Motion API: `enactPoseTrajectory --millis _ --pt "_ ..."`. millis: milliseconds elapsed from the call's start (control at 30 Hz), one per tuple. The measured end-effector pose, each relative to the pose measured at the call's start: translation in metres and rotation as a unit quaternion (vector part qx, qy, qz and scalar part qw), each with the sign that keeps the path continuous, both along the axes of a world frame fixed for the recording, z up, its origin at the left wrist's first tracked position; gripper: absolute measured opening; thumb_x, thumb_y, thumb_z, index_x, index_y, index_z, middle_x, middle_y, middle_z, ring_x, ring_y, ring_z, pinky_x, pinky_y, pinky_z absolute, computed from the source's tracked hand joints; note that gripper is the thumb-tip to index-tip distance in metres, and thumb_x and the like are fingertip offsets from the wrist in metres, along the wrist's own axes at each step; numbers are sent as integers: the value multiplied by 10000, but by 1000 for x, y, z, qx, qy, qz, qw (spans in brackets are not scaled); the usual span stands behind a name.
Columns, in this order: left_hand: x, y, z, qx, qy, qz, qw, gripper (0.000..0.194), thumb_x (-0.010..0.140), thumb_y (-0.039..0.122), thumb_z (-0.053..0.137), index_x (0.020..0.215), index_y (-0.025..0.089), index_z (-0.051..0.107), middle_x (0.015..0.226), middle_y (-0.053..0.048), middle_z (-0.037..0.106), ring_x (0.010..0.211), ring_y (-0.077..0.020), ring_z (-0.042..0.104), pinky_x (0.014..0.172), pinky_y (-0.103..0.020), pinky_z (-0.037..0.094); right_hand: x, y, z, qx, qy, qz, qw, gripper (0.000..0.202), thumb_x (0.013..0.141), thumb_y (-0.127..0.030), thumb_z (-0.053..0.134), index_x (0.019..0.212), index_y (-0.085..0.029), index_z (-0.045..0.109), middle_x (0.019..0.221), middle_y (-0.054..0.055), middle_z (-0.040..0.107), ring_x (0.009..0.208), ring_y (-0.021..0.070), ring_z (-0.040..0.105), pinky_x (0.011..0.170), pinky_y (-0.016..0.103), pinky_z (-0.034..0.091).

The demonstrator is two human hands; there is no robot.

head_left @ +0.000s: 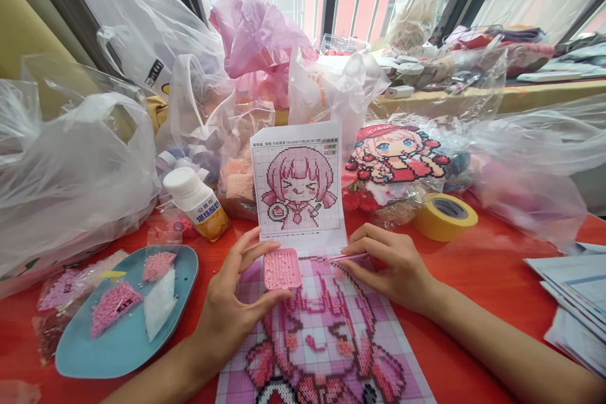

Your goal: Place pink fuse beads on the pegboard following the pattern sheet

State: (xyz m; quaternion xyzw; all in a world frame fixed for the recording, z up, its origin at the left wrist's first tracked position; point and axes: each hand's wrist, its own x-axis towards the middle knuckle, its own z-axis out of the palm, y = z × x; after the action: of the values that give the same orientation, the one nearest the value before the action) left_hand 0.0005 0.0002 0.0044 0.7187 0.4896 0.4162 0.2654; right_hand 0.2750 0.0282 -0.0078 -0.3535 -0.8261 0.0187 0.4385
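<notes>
My left hand (231,293) grips a small pink bead tray (297,265) between thumb and fingers; pink beads lie in its grooves. In my right hand (392,265), thumb and fingers pinch a thin pink pen-like tool (348,257), its tip over the upper part of the pegboard. On that pegboard (402,334), a fuse-bead picture of a pink-haired character (317,334) is partly laid out, with a gridded pattern in pink and white around it. A printed pattern sheet (298,183) stands upright just behind the board, showing the same character.
At left, a blue plate (118,353) carries bags of pink and white beads. Behind it stands a white bottle (196,205). A yellow tape roll (445,218), a finished bead figure (398,151) and papers (568,284) lie to the right. Plastic bags (76,170) crowd the back.
</notes>
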Motion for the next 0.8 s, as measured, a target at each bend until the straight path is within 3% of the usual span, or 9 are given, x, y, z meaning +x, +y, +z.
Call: enactPoseTrajectory --millis 200,567,800 --pt "-2 0 -4 6 -1 1 1000 742 784 480 737 1417 397 360 1255 4 713 1301 -242 560 1108 -460 425 1 0 -3 4 0 -4 1000 111 858 -265 678 811 -165 663 737 22 632 603 92 572 503 215 439" --pt "1 -1 3 4 11 39 999 716 788 478 733 1394 365 367 1231 0 726 1253 -225 604 1062 -439 477 4 2 -1 -2 8 -20 1000 117 860 -261 675 783 -175 660 727 22 633 596 90 577 487 205 436" --pt "1 0 1 0 -5 44 999 719 785 452 744 1394 348 377 1235 -9 723 1258 -239 600 1066 -450 475 1 2 0 23 53 -71 996 82 834 -226 706 777 -180 670 702 9 612 548 71 549 442 179 449"
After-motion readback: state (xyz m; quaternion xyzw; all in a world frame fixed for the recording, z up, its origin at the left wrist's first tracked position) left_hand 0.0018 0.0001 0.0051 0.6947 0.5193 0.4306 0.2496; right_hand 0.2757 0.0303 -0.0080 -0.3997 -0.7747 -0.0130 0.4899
